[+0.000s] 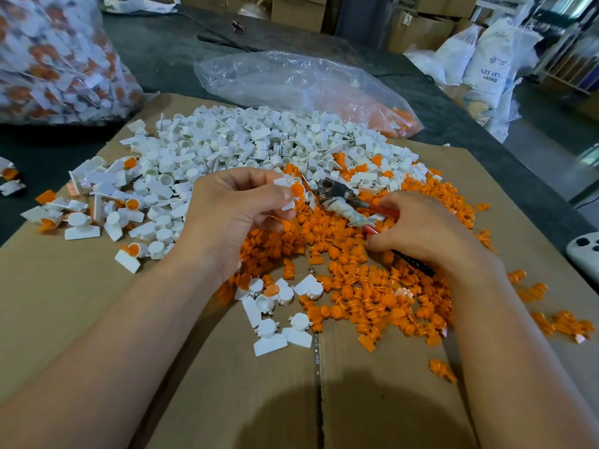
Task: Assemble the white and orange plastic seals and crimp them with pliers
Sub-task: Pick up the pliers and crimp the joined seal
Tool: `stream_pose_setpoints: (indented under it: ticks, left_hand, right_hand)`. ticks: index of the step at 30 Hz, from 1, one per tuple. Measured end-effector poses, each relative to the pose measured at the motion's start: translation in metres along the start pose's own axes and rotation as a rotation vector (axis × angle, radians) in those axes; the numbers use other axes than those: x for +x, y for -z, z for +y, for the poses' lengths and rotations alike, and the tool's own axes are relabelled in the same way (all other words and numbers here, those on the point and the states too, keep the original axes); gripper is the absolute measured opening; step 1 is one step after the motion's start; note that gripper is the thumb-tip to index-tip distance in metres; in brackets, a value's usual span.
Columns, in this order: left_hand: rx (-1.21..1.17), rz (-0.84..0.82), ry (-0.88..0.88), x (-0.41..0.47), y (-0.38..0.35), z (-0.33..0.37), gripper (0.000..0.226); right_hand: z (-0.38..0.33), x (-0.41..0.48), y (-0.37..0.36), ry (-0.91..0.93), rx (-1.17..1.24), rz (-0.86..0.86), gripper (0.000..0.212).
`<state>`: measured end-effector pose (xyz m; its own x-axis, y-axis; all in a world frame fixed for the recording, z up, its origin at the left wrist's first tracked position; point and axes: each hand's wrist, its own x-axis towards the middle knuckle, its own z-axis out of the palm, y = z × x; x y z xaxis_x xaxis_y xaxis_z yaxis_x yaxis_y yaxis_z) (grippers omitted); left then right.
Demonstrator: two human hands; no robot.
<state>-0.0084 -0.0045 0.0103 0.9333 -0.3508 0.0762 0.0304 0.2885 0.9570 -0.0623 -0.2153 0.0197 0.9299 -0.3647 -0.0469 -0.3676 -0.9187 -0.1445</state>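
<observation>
Head view: at the centre of the frame the left hand [233,209] is seen with thumb and fingertips pinched on one seal [293,191], a white body with an orange insert seated in its cup. The piece is held raised above the heaps with its orange face turned toward the tool, judged to be so presented that the crimp can be made without the part being set down. Just right of it the pliers [337,192] are held by the right hand [418,228], whose fingers are curled round the red handles. The metal head is pointed at the seal and lies near it, not touching. One handle is wrapped in pale tape. The stock is laid within reach on a cardboard sheet [97,303] over the dark table [162,50]: white bodies [246,140] are heaped above centre, and orange inserts [356,286] are spread below and to the right. Some joined pieces [133,204] are scattered at the left. A clear bag [308,85] holding orange parts lies at upper centre, and a large bag [48,59] of joined pieces stands at upper left. The step in hand is judged to be the crimp, not yet made.
</observation>
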Motion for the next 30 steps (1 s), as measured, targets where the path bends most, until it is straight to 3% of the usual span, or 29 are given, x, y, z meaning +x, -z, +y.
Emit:
stream_pose_setpoints:
  ticks: [8, 13, 20, 22, 25, 30]
  left_hand:
    - [-0.043, 0.031, 0.014, 0.001, 0.001, 0.000, 0.032]
    - [-0.088, 0.059, 0.009, 0.002, 0.001, 0.000, 0.019]
    - [-0.087, 0.050, -0.045, 0.004, 0.001, 0.000, 0.032]
    - [-0.094, 0.048, -0.061, 0.003, 0.000, 0.000, 0.032]
    - [-0.112, 0.056, -0.072, 0.003, 0.000, 0.001, 0.030]
    - [-0.139, 0.090, -0.097, 0.003, 0.000, 0.001, 0.024]
  right_hand:
    - [0.004, -0.002, 0.005, 0.047, 0.071, 0.143, 0.061]
    - [0.001, -0.010, 0.016, 0.121, 0.262, 0.264, 0.055]
    - [-0.014, -0.013, 0.010, 0.236, 0.325, 0.301, 0.003]
    - [-0.018, -0.015, 0.008, 0.301, 0.258, 0.369, 0.017]
    - [-0.027, -0.019, 0.009, 0.361, 0.152, 0.422, 0.019]
    - [-0.033, -0.023, 0.002, 0.431, 0.249, 0.291, 0.009]
